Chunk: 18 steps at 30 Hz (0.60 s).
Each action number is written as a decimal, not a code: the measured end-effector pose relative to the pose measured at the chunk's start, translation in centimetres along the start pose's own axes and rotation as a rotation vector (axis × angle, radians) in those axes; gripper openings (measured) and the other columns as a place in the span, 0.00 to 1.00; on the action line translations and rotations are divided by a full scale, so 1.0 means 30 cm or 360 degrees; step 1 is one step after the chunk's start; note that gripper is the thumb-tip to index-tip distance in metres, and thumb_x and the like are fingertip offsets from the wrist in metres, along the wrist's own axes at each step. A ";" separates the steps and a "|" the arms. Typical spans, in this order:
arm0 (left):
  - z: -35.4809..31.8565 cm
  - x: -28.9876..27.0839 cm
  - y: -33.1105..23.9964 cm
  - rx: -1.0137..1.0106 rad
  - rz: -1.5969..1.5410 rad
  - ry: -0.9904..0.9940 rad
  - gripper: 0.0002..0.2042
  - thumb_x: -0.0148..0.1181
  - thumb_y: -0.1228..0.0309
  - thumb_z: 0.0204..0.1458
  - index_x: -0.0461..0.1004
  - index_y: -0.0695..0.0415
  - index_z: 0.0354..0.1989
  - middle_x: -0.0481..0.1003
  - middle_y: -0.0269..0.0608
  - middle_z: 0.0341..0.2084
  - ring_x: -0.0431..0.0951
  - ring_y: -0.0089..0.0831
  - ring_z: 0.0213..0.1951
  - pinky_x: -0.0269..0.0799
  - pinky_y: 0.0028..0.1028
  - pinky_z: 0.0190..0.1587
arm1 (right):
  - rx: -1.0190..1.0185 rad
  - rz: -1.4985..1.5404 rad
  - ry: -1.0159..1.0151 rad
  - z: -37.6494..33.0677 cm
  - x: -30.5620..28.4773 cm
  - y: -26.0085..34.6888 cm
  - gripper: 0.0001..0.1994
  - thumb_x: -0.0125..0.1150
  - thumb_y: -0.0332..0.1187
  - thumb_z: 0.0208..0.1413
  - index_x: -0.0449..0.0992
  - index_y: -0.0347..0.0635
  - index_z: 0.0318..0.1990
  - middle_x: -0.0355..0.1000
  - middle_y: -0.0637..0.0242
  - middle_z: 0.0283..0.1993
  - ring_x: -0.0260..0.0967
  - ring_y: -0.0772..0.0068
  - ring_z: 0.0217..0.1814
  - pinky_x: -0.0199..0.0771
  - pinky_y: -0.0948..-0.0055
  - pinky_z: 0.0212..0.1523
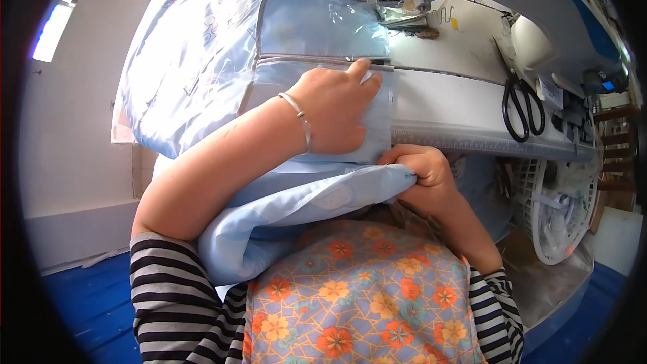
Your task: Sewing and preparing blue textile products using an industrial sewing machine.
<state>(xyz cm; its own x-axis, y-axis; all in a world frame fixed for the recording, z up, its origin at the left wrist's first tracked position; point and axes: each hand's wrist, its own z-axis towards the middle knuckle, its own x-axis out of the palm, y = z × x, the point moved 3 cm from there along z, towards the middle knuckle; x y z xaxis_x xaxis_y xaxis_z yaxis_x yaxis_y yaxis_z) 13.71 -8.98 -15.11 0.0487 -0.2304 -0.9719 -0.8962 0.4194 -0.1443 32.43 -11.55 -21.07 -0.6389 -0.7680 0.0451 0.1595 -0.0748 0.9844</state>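
A light blue fabric piece (182, 87) with a shiny, see-through plastic layer spreads over the left side of the sewing table. Grey binding (303, 58) frames its clear panel (323, 23), and a dark zipper-like end lies at the lower binding strip. On that strip rest the fingertips of my left hand (337, 104), extended and pressing down, with the palm over the fabric. My right hand (428, 167) is closed around the edge of a blue fabric fold (317, 192) at the table's front edge. Its fingertips are partly hidden by the cloth.
A white and blue sewing machine (499, 0) stands at the back right, its needle area (419, 0) just right of the panel. Black-handled scissors (522, 104) lie on the table. Below the edge hangs a white plastic basket (556, 212). A wall (74, 128) rises at left.
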 end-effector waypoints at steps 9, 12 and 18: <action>0.048 0.007 0.027 -0.0006 0.0139 0.0087 0.37 0.61 0.64 0.44 0.62 0.69 0.65 0.61 0.64 0.65 0.80 0.51 0.46 0.77 0.40 0.48 | -0.0056 -0.0021 -0.0012 0.049 -0.082 0.022 0.04 0.67 0.23 0.47 0.79 0.34 0.32 0.75 0.63 0.30 0.72 0.71 0.31 0.70 0.73 0.32; 0.076 -0.005 0.046 0.0080 0.0289 0.0093 0.36 0.62 0.65 0.44 0.63 0.70 0.63 0.61 0.62 0.65 0.74 0.46 0.55 0.73 0.37 0.54 | 0.0017 0.0134 -0.0082 0.080 -0.097 0.003 0.05 0.68 0.23 0.48 0.79 0.34 0.32 0.74 0.63 0.31 0.72 0.69 0.32 0.70 0.73 0.35; 0.112 0.042 0.047 -0.0019 0.0083 -0.0149 0.30 0.59 0.71 0.43 0.67 0.69 0.59 0.65 0.56 0.62 0.68 0.46 0.61 0.66 0.40 0.62 | -0.0027 -0.0189 0.0261 0.109 -0.125 0.007 0.09 0.68 0.24 0.48 0.80 0.34 0.38 0.76 0.61 0.38 0.73 0.72 0.39 0.71 0.74 0.40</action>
<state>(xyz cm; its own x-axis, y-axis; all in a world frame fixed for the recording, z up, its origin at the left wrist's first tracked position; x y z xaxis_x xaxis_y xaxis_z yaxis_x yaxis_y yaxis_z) 13.99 -5.73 -17.17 0.0422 -0.1251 -0.9912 -0.9038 0.4181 -0.0913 32.40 -6.62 -20.48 -0.5230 -0.8464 -0.1010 0.1036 -0.1807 0.9781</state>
